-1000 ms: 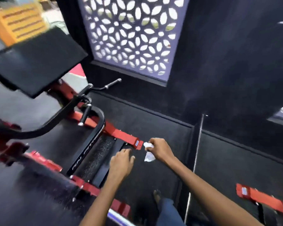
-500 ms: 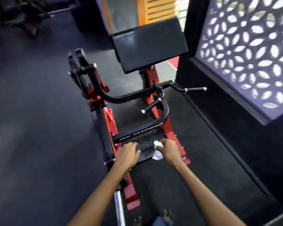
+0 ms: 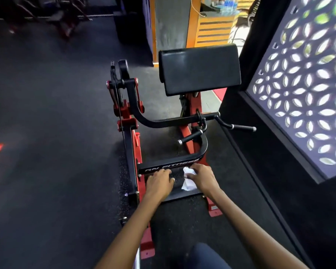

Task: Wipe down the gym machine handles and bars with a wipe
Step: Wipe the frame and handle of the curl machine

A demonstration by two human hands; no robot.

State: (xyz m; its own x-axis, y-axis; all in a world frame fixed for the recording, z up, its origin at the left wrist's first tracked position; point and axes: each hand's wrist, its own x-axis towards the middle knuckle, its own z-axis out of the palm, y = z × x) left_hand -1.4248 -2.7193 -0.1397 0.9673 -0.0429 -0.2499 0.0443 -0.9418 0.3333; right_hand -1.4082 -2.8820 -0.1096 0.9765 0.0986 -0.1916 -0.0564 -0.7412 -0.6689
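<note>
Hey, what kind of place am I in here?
Almost certainly a gym. A red-and-black weight machine with a black pad and grip handles stands on dark rubber flooring; more equipment sits farther back. Your right hand holds a white wipe.

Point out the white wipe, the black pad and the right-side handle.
white wipe (image 3: 188, 183), head view, lower hanging part.
black pad (image 3: 200, 69), head view, middle of its face.
right-side handle (image 3: 241, 127), head view, mid-grip.
</note>
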